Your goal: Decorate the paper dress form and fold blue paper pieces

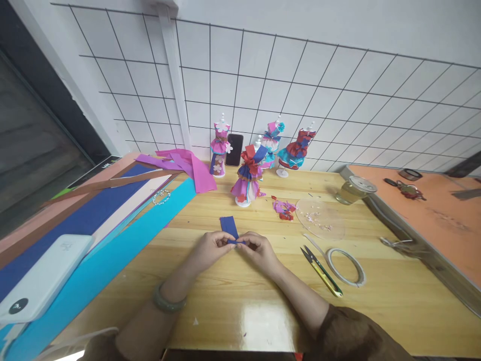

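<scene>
Between my two hands is a strip of dark blue crepe paper (228,225), its far end lying toward the dolls. My left hand (212,249) pinches the near end from the left. My right hand (259,250) pinches the same end from the right, and the fingertips nearly meet. The paper looks folded or gathered there, though the fingers partly cover it. Straight beyond my hands stands a small dress form (248,185) in a red, blue and pink paper dress.
Farther back stand several dressed forms (220,150) and a phone (234,149). Coloured paper sheets (150,215) and a white power bank (48,276) lie left. Rightward are paper scraps (284,208), a clear plate (319,220), thread snips (321,271), a tape roll (345,267) and a lidded cup (355,190).
</scene>
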Demonstrator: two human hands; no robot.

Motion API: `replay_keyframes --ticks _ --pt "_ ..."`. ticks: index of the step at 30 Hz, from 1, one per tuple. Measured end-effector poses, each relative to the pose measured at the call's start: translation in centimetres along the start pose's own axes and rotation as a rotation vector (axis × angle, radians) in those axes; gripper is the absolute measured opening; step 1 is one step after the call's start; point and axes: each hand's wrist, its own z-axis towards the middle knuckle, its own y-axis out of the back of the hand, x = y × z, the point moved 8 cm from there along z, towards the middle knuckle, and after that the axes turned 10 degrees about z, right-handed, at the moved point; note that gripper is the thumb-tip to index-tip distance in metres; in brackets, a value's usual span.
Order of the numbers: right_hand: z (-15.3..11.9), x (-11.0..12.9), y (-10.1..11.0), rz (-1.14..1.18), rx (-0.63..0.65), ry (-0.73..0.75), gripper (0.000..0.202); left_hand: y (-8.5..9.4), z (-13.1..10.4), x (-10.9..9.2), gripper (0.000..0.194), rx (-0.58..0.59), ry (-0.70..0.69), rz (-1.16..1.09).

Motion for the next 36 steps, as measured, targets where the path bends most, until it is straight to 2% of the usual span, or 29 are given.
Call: replay_keyframes --ticks 10,20,28,36 --pt "-0.1 -0.9 0.0 0.072 -0.015 -0.066 0.017 0.1 0.0 -0.1 0.017 -0.015 -0.040 0.032" --pt "-0.3 -2.5 0.4 0.349 -0.062 -0.249 0.021 -0.2 0.3 0.5 0.018 0.034 0.042 -0.294" --pt "-0.2 -2.3 0.6 0.385 -0.052 -0.222 0.019 -0.2 0.4 0.8 0.017 0.042 0.036 -0.328" --pt "-0.2 -2.3 0.7 0.340 -0.031 -0.205 0.021 0.1 0.3 0.3 0.016 0.036 -0.008 -0.293"
